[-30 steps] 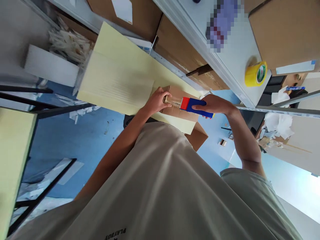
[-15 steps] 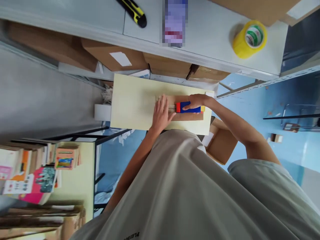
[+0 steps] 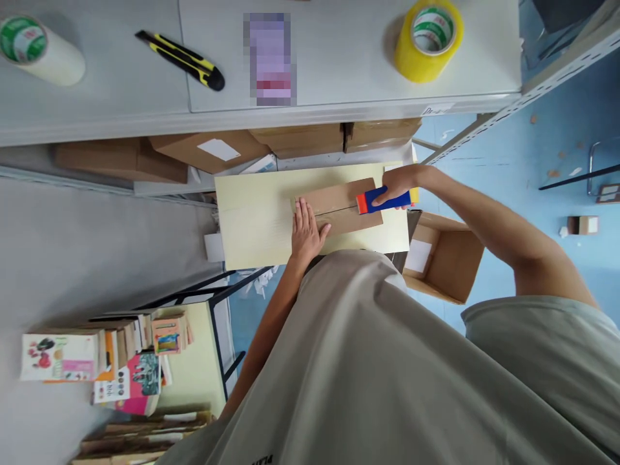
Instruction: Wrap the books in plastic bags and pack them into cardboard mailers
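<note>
On the cardboard box (image 3: 339, 208), left hand (image 3: 306, 234) lies flat; right hand (image 3: 398, 185) grips the tape dispenser (image 3: 380, 201) near its right edge.

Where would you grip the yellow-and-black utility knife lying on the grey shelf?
Probably around the yellow-and-black handle of the utility knife, near mid-length, coming from above with fingers across its width. It lies flat and slanted on the grey shelf, clear space on both long sides, thin end pointing up-left.

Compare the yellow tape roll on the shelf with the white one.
The yellow tape roll sits at the shelf's right end, the white tape roll at its left. The yellow one is squat; the white one is longer and leans sideways. Both have green-printed cores.
</note>
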A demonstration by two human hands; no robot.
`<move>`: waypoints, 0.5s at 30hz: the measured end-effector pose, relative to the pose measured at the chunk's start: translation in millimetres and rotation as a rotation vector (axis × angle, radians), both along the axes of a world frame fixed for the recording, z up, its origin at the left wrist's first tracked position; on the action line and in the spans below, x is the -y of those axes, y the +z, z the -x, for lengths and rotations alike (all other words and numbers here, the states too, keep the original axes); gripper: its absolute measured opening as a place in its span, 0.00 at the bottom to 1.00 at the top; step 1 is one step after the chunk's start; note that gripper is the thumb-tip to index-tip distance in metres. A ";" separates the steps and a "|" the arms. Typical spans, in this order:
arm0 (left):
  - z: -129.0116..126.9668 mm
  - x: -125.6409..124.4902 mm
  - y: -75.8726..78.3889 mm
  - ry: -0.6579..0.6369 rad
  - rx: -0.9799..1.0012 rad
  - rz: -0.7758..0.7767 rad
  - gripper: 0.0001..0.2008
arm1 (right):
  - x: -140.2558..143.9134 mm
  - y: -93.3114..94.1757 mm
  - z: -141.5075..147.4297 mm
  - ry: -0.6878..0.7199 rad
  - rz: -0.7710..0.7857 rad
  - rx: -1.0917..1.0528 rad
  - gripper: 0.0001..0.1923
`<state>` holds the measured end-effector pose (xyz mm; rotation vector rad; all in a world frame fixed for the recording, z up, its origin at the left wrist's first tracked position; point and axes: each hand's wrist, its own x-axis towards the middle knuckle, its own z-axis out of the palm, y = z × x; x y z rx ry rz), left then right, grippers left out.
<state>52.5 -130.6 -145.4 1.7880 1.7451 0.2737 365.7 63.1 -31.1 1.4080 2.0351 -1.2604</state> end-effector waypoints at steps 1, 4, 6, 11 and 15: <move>-0.1 0.4 -0.9 0.001 -0.008 -0.004 0.55 | -5.1 6.2 -19.4 0.022 0.073 0.069 0.40; 1.0 1.6 -6.2 -0.015 -0.039 -0.015 0.54 | -17.8 22.7 -67.4 0.020 0.222 0.274 0.38; 2.5 2.3 -10.9 -0.035 -0.062 -0.029 0.54 | -22.0 26.1 -83.5 -0.061 0.230 0.349 0.35; 6.1 3.6 -21.4 -0.056 -0.109 -0.054 0.53 | -18.0 7.4 -68.3 -0.130 0.274 0.490 0.31; 7.8 3.7 -26.6 -0.065 -0.132 -0.052 0.52 | -9.8 -13.9 -47.5 -0.046 0.227 0.518 0.31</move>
